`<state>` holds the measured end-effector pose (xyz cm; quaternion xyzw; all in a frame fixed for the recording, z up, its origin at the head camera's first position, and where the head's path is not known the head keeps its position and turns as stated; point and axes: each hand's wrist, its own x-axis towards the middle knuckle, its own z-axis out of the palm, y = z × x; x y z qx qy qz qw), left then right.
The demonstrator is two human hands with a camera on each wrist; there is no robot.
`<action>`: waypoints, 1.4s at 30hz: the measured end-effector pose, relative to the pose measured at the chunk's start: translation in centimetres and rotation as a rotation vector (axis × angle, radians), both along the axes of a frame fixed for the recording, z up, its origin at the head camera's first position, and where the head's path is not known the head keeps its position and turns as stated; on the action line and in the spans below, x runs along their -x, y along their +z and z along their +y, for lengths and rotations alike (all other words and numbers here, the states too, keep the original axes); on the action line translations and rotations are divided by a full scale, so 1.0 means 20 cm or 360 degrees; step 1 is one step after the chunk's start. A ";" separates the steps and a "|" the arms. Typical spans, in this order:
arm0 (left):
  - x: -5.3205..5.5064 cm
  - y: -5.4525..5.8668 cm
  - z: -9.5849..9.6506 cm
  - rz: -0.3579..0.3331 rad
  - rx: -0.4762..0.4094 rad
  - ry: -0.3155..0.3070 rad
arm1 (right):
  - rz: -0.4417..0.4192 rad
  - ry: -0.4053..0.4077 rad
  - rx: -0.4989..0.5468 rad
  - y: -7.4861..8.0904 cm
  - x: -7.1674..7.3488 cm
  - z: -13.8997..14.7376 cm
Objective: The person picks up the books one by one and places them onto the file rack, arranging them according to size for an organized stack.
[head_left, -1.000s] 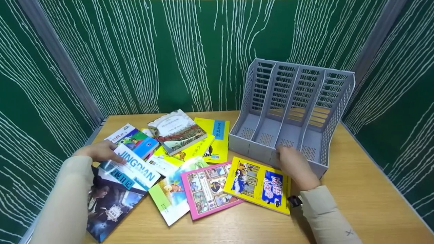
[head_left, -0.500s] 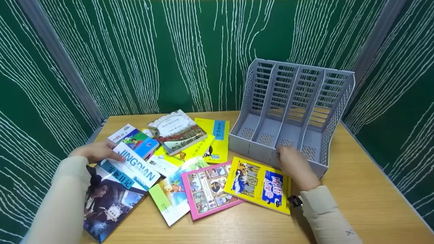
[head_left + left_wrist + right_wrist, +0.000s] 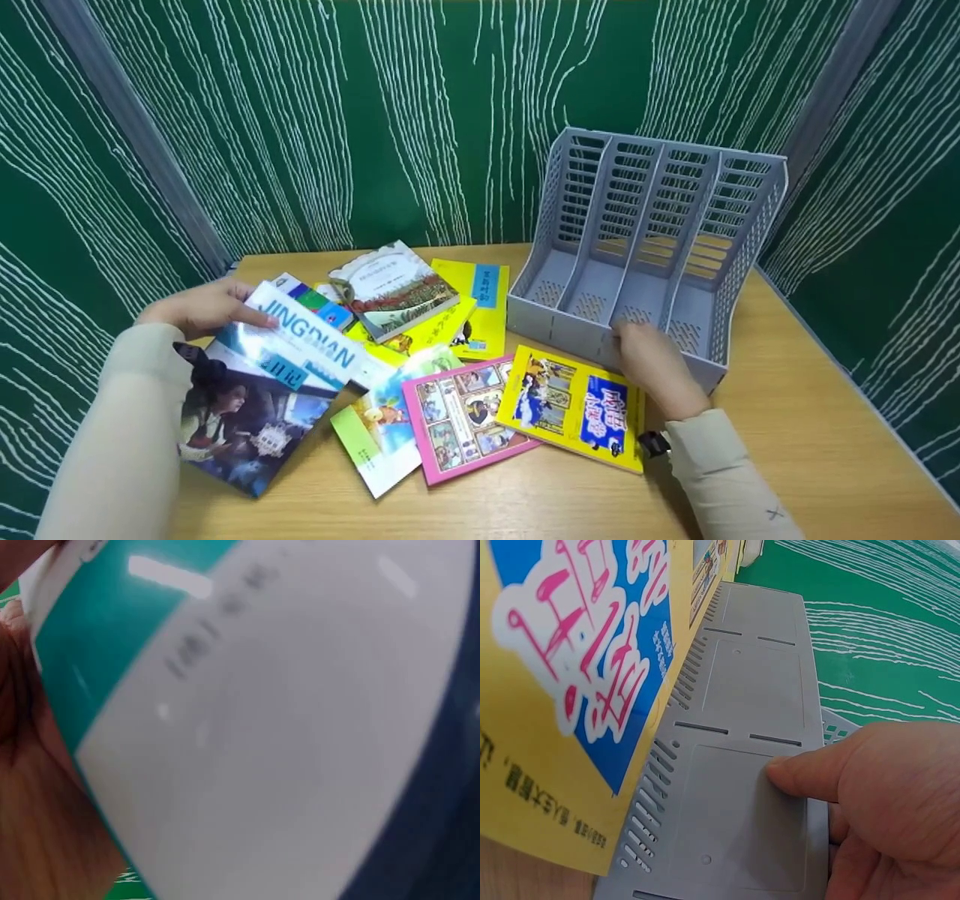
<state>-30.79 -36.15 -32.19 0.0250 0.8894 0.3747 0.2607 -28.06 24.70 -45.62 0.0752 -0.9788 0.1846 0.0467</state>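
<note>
My left hand (image 3: 199, 307) grips the upper left edge of a paperback book (image 3: 259, 420) with "JINGDIAN" on its cover, thumb on top. Tilted, the book hangs over the table's left side and fills most of the left wrist view, where its glossy white and teal surface (image 3: 277, 735) looks blurred. My right hand (image 3: 660, 367) holds the front lip of a grey magazine file rack (image 3: 555, 324) with several slots. In the right wrist view the thumb (image 3: 802, 772) lies on the rack's front panel (image 3: 739, 810), and the fingers are partly hidden behind it.
A yellow book (image 3: 562, 409) lies just before the rack, overlapping a pink-edged book (image 3: 465, 420). Left of these are a green-and-white book (image 3: 386, 442), a landscape-cover book (image 3: 394, 289), a yellow book (image 3: 491, 322) and a partly covered blue book (image 3: 334, 315). Green walls surround the table (image 3: 525, 502).
My left hand has moved up and slightly left, lifting and tilting the "JINGDIAN" book, which covers more of the blue book behind. The right hand keeps its hold on the rack.
</note>
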 end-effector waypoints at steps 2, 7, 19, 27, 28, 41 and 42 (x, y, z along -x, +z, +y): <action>0.00 0.02 0.01 0.0033 -0.0057 0.0005 | 0.0003 -0.0004 0.0007 0.00 0.00 0.00; -0.01 0.07 0.01 0.0155 -0.0187 0.0019 | 0.0042 0.0010 -0.0015 -0.01 0.00 0.00; -0.03 0.16 0.02 0.0524 -0.0655 0.0098 | 0.0012 -0.0006 -0.0003 0.01 0.00 0.00; -0.03 0.13 0.10 0.0713 -0.1094 0.0274 | 0.0008 -0.0005 0.0000 0.00 -0.01 0.00; -0.03 0.13 0.12 0.0734 -0.1151 0.0296 | 0.0004 -0.0008 0.0001 0.01 -0.01 0.00; -0.05 0.09 0.41 0.0965 -0.1507 0.0546 | 0.0071 0.0001 -0.0069 -0.01 0.00 0.00; -0.06 0.08 0.44 0.0964 -0.1507 0.0569 | 0.0062 -0.0006 -0.0065 -0.01 0.00 0.00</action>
